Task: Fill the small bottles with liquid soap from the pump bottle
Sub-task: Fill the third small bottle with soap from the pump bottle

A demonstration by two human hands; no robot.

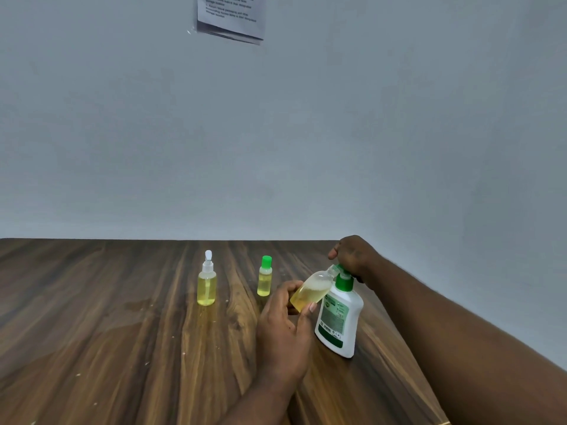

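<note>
- The left hand (pixel 283 329) gripped a small bottle (pixel 311 291) by its lower end, thumb on one side and fingers curled round the other.
- That small bottle was held off the worktop (pixel 107 332), tilted with its open neck raised to the right and up against the spout of the pump bottle (pixel 337 320). It was partly full of yellow soap, with froth at the top.
- The pump bottle, white with a green pump and a green label, stood on the worktop close to the right edge, leaning a little.
- The right hand (pixel 352 256) sat on top of the green pump, its fingers curled down over it.
- A spray-top bottle (pixel 207 283) with a white nozzle stood upright toward the far edge, near its middle, holding yellow soap.
- A green-capped bottle (pixel 264 279), also holding yellow soap, stood upright to its right, apart from it and just beyond the left hand.
- A printed sheet (pixel 230 16) hung on the grey wall (pixel 399 118) behind the worktop.
</note>
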